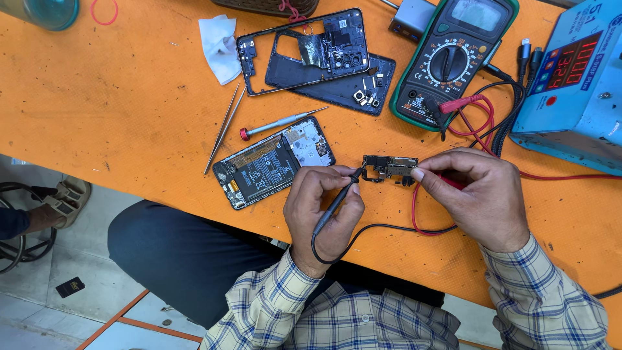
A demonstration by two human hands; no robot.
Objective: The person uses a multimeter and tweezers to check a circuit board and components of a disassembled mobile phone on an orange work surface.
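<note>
My left hand (pixel 321 210) grips a black test probe (pixel 337 202) like a pen, its tip touching the left end of a small phone circuit board (pixel 389 168) on the orange table (pixel 129 110). My right hand (pixel 476 194) pinches a red test probe (pixel 449 181) against the board's right end. Black and red leads run from the probes toward a green-cased multimeter (pixel 453 58) at the back.
An opened phone with its battery showing (pixel 272 163) lies left of the board. Tweezers (pixel 223 126), a small screwdriver (pixel 278 123), a phone frame (pixel 301 52), a back cover (pixel 363 87), a white tissue (pixel 220 45) and a blue power supply (pixel 573 78) surround it.
</note>
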